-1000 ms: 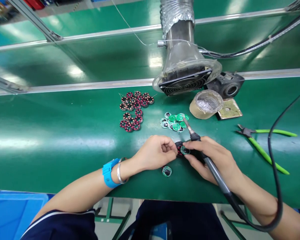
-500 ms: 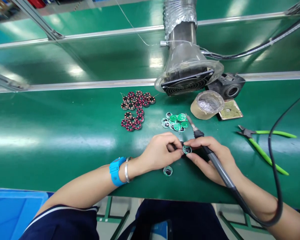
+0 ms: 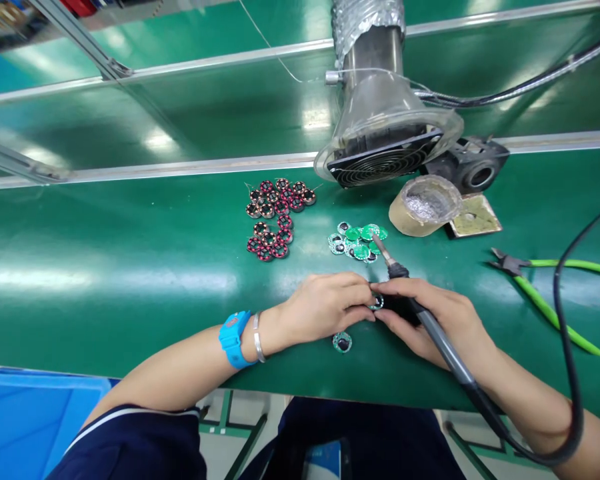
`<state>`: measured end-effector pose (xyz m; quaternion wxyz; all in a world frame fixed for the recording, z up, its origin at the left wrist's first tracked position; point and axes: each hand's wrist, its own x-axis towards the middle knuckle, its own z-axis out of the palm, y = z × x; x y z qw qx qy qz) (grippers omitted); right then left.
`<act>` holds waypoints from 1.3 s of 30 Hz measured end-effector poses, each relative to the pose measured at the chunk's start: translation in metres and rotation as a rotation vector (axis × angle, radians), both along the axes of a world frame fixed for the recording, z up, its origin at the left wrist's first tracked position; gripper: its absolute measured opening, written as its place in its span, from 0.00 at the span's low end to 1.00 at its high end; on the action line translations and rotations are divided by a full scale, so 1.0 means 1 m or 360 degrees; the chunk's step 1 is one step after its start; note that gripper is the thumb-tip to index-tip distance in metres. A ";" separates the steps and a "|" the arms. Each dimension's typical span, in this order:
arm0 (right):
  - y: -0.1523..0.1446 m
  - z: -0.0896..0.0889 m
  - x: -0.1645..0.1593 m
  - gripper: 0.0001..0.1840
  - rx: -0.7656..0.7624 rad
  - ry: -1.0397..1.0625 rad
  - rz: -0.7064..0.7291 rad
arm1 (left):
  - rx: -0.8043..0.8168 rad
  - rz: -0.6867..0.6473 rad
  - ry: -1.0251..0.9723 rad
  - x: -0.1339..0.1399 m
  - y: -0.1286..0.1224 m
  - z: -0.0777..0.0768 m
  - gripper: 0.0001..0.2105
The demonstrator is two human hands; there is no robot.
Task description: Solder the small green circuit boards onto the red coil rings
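Note:
My left hand [image 3: 325,307] and my right hand [image 3: 433,317] meet over a small round green circuit board [image 3: 377,302], pinched between their fingertips on the green bench [image 3: 130,280]. A black-handled soldering iron [image 3: 420,313] lies across my right hand, its metal tip pointing up-left toward a pile of green round boards [image 3: 357,241]. Its black cable runs off past my right forearm. Another single round board [image 3: 342,342] lies just below my left hand. My left wrist wears a blue strap and a metal bangle.
Several copper-wound red coil rings [image 3: 277,217] lie in a group behind my left hand. A fume-extractor fan [image 3: 385,157], a tape roll holding solder scraps [image 3: 424,205], a black iron stand [image 3: 473,170] and green-handled cutters [image 3: 545,290] sit to the right. A blue bin [image 3: 25,420] is at lower left.
My hands have closed together over the small board, which now is mostly hidden by the fingers. The view has shifted slightly; the iron's tip has moved nearer the green board pile.

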<state>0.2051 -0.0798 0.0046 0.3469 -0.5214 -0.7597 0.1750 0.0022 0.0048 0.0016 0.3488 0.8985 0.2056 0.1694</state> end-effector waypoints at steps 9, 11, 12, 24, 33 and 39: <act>-0.003 -0.007 0.002 0.15 0.0233 -0.0111 -0.0013 | -0.0286 -0.0074 -0.0173 -0.024 0.015 0.010 0.06; -0.002 -0.006 0.001 0.15 0.0262 -0.0101 0.0016 | -0.0310 -0.0136 -0.0057 -0.042 0.018 0.014 0.06; -0.001 -0.006 0.000 0.16 0.0275 -0.0098 0.0018 | -0.0295 -0.0151 0.0006 -0.049 0.018 0.016 0.05; -0.001 -0.005 -0.001 0.17 0.0304 -0.0083 0.0005 | 0.0725 0.0747 0.0429 -0.082 0.025 0.023 0.06; 0.000 -0.004 -0.002 0.15 0.0346 -0.0113 0.0004 | 0.0540 0.0673 0.0216 -0.068 0.026 0.026 0.05; 0.000 -0.004 -0.002 0.15 0.0347 -0.0115 0.0009 | 0.0540 0.0293 0.0633 -0.072 0.042 0.037 0.18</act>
